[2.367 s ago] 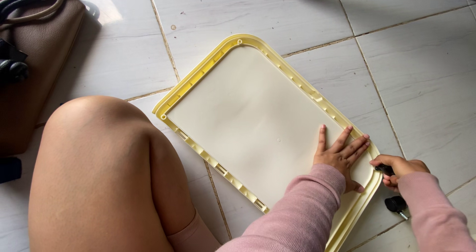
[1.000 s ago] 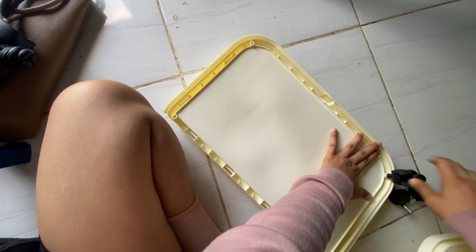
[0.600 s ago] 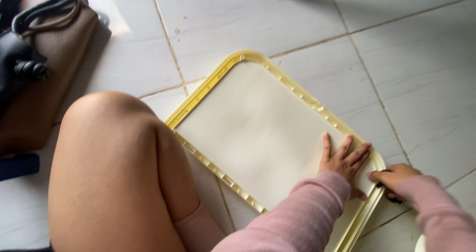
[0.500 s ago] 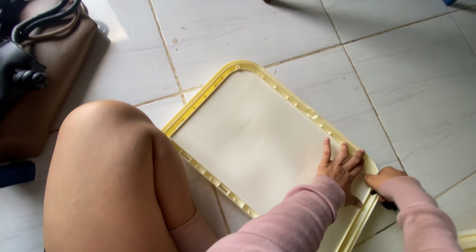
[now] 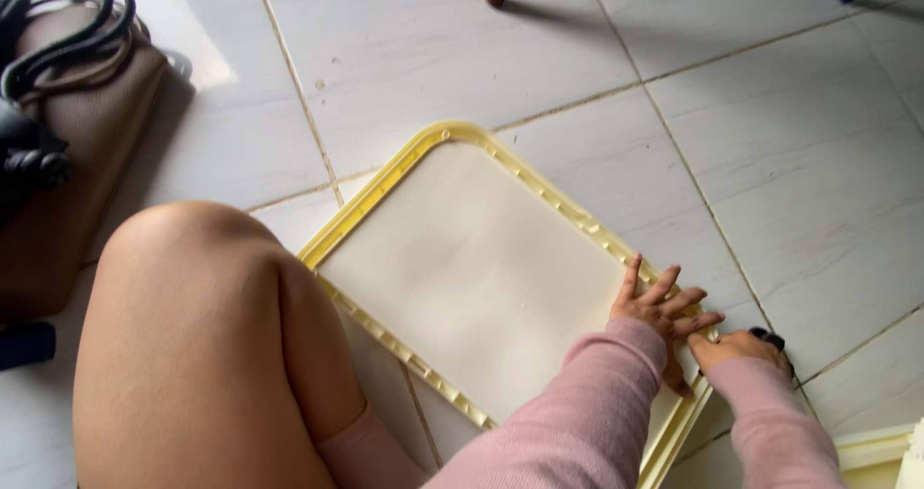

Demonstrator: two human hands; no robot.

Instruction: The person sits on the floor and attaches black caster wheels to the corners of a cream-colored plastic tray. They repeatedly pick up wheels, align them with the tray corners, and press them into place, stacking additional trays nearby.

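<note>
White floor tiles (image 5: 789,162) carry a yellow-framed panel (image 5: 472,268); left hand (image 5: 659,306) presses flat and open near its lower corner, right hand (image 5: 736,349) closes on a small black object (image 5: 770,338) at that corner's edge, work unfinished.

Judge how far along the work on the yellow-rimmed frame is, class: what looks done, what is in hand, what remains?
Done: the cream sheet lies flat inside the yellow frame on the tiled floor. In hand: the left hand presses the sheet's near corner, while the right hand works a small black tool at the frame's edge there. Left: I cannot tell how much of the rim remains.
</note>
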